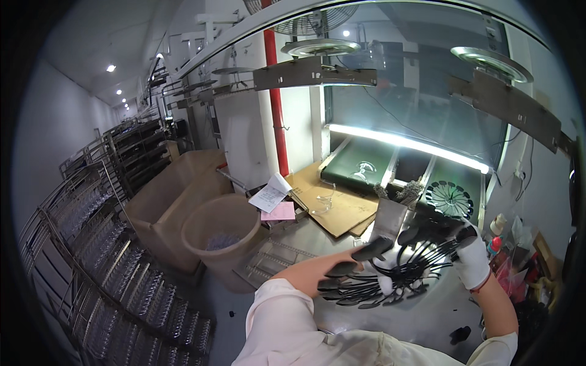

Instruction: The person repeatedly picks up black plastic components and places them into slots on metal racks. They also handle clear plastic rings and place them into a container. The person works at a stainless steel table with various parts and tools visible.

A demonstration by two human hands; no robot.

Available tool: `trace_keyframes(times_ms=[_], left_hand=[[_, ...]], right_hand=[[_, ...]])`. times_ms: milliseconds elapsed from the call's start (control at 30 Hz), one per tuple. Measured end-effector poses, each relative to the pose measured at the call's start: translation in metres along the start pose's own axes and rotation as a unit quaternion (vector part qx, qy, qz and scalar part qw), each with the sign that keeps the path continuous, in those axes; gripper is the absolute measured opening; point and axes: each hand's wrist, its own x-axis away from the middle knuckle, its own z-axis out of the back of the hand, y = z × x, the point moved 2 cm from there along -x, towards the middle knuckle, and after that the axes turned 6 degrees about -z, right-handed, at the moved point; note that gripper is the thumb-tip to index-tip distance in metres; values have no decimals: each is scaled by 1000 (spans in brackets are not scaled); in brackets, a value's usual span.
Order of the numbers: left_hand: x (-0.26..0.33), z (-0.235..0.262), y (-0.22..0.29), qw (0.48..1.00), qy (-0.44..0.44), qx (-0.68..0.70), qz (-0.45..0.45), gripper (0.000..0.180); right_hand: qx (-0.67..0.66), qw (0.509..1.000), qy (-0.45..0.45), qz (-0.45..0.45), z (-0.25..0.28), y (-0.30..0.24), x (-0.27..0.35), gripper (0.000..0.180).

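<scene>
A black moulded wheel (412, 271) of thin curved spokes ending in flat oval paddles is held up in front of me over the metal table. My left hand (385, 285), in a white glove, supports it from beneath near the middle, showing only in patches between the spokes. At the wheel's right edge, my gloved right hand (473, 259) closes on the outer paddles, its fingertips partly hidden by them. A loose black piece (459, 334) lies on the table near my right forearm. Another black spoked wheel (450, 199) rests on the right green belt.
A clear moulded part (365, 172) sits on the left green belt (348, 165). Flat cardboard (336, 213), papers (270, 194) and a round bin (210, 222) stand left of the table. Racks of clear parts (116, 268) fill the left. A lit tube lamp (409, 145) crosses above the belts.
</scene>
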Motion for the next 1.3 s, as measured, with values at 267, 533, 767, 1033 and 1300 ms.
trace_keyframes(times_ms=[267,533,767,1033,1300], left_hand=[[-4,-46,76,567,31,-821,56,95],[12,7,7,983,55,166,52,71],[-34,7,33,929,98,-324,152,70],[9,48,68,825,139,-541,78,77],[-11,9,5,923,315,132,178,33]], right_hand=[[-293,819,-488,76,-14,81,68,11],[37,997,7,63,19,-6,5,32],[189,979,-75,-19,10,7,2,38],[-311,781,-456,-293,-23,87,79,22],[140,964,-44,222,26,-13,-9,36]])
